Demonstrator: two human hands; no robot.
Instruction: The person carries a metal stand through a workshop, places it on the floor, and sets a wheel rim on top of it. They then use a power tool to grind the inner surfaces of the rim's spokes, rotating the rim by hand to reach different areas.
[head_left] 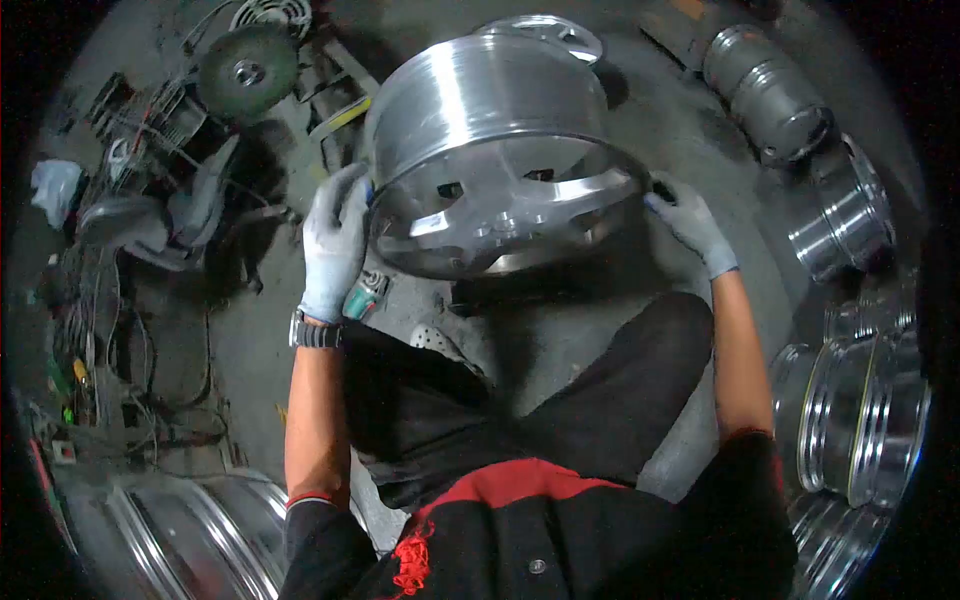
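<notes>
Grip is closed at both sides: left hand (333, 240) and right hand (693, 225) hold the wheel rim (490, 92), probably heavy, stiff, best taken so.

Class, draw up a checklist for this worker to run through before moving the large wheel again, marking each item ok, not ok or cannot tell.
1. Gloves on left hand and right hand: ok.
2. Hands at opposite sides of the large wheel: ok.
3. Fingers closed firmly on its edge: cannot tell.
4. Wrists bare: not ok, a watch is on the left one.
5. Floor by the shoe clear: not ok, a teal-and-silver object is close by.
6. Space beyond the large wheel clear: not ok, a smaller wheel is right behind it.
</notes>
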